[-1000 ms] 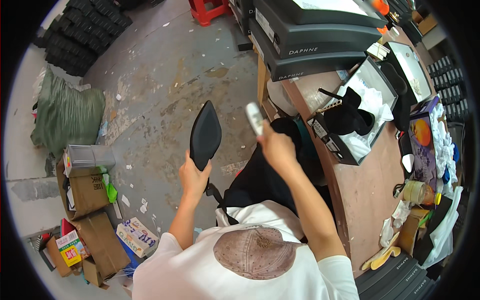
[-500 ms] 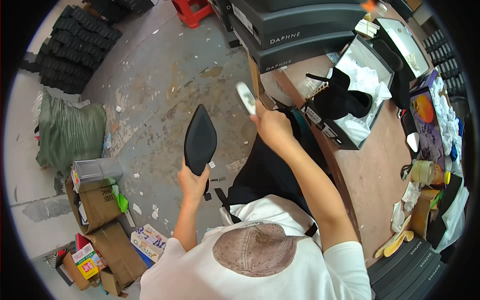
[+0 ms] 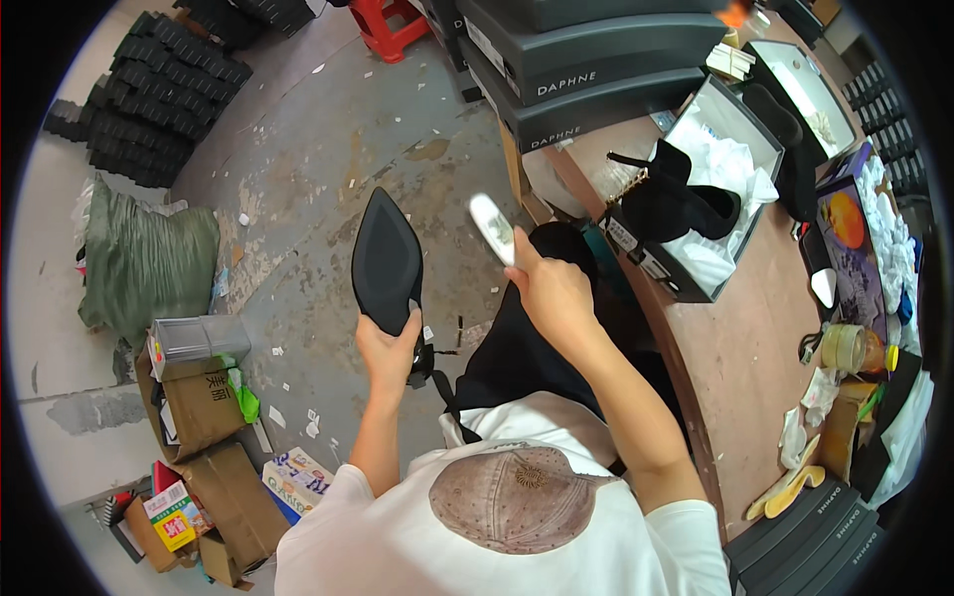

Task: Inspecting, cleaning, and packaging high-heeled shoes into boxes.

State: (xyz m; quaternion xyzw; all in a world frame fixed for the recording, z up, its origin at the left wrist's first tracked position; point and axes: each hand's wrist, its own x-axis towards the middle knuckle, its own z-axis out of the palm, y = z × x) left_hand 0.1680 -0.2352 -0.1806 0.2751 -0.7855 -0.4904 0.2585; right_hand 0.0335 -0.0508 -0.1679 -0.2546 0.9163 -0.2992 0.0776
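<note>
Left hand point(image 3: 388, 346) was closed round the narrow rear part of a black pointed shoe point(image 3: 387, 248), its sole toward the camera, toe pointing ahead of the hand. Judged light, stiff-soled; the narrow waist seemed the surest hold. Just right of it, apart from the shoe, a white oblong object point(image 3: 489, 224) projected from the right hand point(image 3: 553, 294), which gripped its near end. Judged light, rigid, perhaps slippery; near end suited holding. Right of that hand, the surface point(image 3: 730, 382) bore an open box point(image 3: 680, 287) with a second black shoe point(image 3: 686, 211).
</note>
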